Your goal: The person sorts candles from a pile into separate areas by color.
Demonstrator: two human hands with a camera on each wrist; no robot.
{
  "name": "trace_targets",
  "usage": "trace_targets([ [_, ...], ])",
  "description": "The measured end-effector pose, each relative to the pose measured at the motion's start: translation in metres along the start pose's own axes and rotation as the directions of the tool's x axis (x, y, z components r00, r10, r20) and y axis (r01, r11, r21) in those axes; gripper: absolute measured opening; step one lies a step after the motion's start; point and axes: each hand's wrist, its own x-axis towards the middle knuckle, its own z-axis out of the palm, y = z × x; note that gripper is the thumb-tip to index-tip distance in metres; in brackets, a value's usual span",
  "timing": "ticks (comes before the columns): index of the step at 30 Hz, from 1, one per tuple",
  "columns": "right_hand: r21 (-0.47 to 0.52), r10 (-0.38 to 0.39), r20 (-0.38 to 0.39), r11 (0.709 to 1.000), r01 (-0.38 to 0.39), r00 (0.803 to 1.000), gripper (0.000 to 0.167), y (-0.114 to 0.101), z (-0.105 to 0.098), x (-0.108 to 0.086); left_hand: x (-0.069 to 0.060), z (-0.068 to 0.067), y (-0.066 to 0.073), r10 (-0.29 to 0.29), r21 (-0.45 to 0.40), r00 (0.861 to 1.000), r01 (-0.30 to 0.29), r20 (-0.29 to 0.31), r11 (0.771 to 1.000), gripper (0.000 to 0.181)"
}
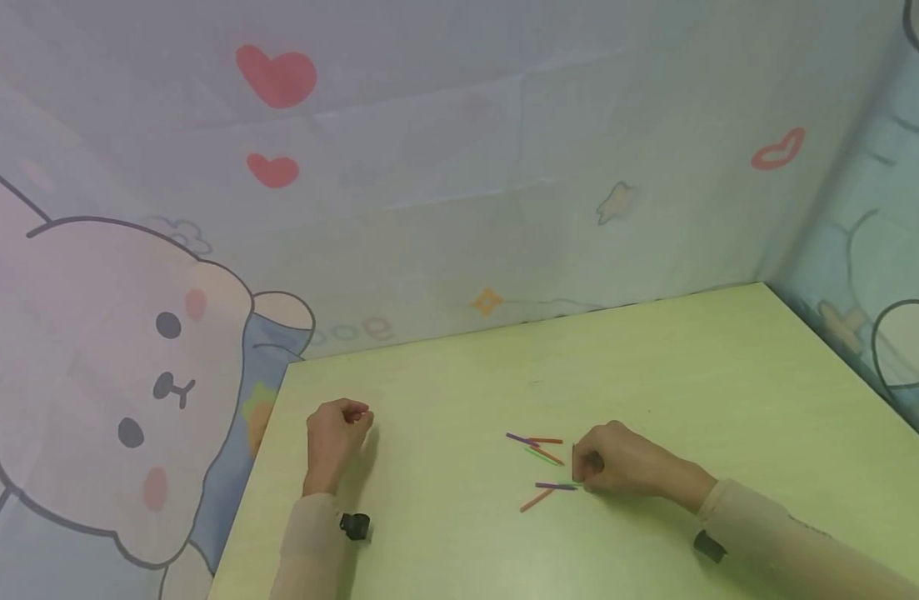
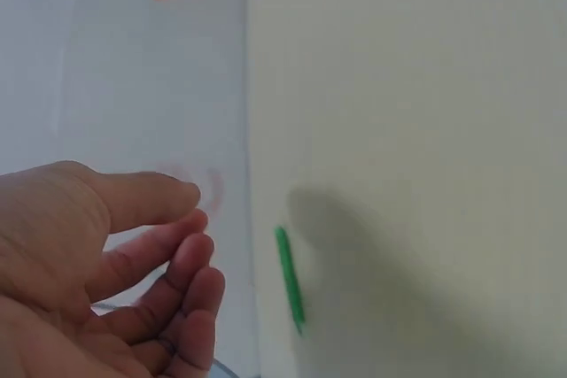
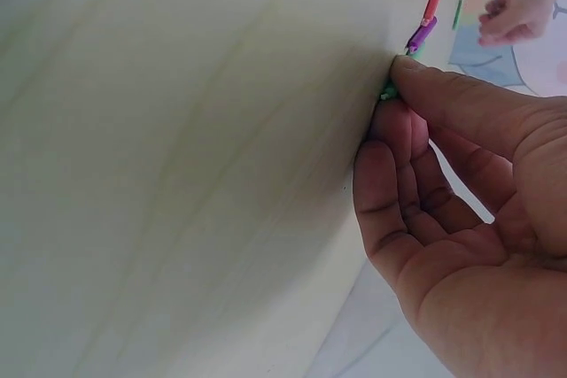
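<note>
Near the middle of the table, my right hand point(image 1: 624, 458) pinches a thin green stick point(image 3: 388, 92) between thumb and fingertips, close to the tabletop. A purple stick point(image 1: 555, 486) and an orange stick point(image 1: 536, 500) lie beside those fingertips. Slightly farther back is a small loose group: a purple stick point(image 1: 522, 439), a red stick point(image 1: 546, 441), an orange stick point(image 1: 549, 456) and a green stick point(image 1: 541, 457). On the left side, my left hand point(image 1: 335, 437) is loosely curled above the table and holds nothing. Another green stick point(image 2: 290, 279) appears apart from its fingertips in the left wrist view.
The pale yellow-green table point(image 1: 444, 400) ends at a printed cloth backdrop point(image 1: 429, 200) behind. Similar cloth hangs along the right side, and a large cartoon animal point(image 1: 189, 417) is printed on the left. Small black devices are on both sleeves.
</note>
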Motion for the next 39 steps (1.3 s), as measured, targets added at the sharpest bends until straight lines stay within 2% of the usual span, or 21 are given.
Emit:
trace_targets([
  [3,-0.003,0.001,-0.005,1.0,-0.001,1.0,0.024,0.001,-0.002,-0.001,0.0,0.005,0.019,0.07,-0.054,0.997,-0.07,0.014,0.996,0.014],
  [7,0.004,0.003,-0.008,1.0,-0.003,1.0,0.024,0.002,-0.004,-0.003,-0.003,0.018,0.045,0.175,-0.124,0.984,-0.171,0.028,0.978,0.011],
  [9,0.002,0.001,-0.014,1.0,0.0,1.0,0.024,0.003,-0.004,-0.003,-0.008,0.028,0.057,0.251,-0.137,0.967,-0.243,0.038,0.96,0.009],
  [11,0.0,-0.005,-0.017,1.0,0.005,1.0,0.024,0.003,-0.002,-0.003,-0.015,0.037,0.069,0.325,-0.138,0.943,-0.314,0.068,0.939,0.008],
  [14,-0.006,-0.018,-0.021,1.0,0.018,1.0,0.024,0.003,0.001,-0.002,-0.028,0.052,0.084,0.445,-0.129,0.885,-0.429,0.137,0.894,0.008],
  [17,-0.004,-0.029,-0.022,1.0,0.029,0.999,0.024,0.003,0.004,-0.001,-0.039,0.068,0.097,0.524,-0.131,0.82,-0.507,0.231,0.852,0.01],
  [22,-0.016,-0.042,-0.03,0.999,0.041,0.999,0.025,0.005,0.004,0.0,-0.049,0.096,0.117,0.606,-0.17,0.702,-0.59,0.376,0.789,0.016],
  [24,-0.019,-0.036,-0.031,0.999,0.036,0.999,0.026,0.006,0.002,0.0,-0.05,0.105,0.124,0.627,-0.178,0.666,-0.615,0.404,0.768,0.018],
  [26,-0.021,-0.032,-0.031,0.999,0.031,0.999,0.026,0.007,0.001,0.0,-0.05,0.112,0.129,0.64,-0.17,0.646,-0.636,0.415,0.753,0.02],
  [31,-0.038,-0.034,-0.04,0.999,0.032,0.999,0.027,0.008,0.0,0.002,-0.049,0.12,0.134,0.65,-0.146,0.626,-0.662,0.431,0.735,0.021],
  [36,-0.041,-0.042,-0.053,0.998,0.04,0.998,0.03,0.008,0.001,0.002,-0.048,0.125,0.135,0.675,-0.129,0.585,-0.705,0.449,0.697,0.021],
  [39,-0.034,-0.037,-0.053,0.999,0.036,0.998,0.029,0.008,0.002,0.002,-0.049,0.127,0.135,0.682,-0.122,0.569,-0.72,0.459,0.683,0.021],
])
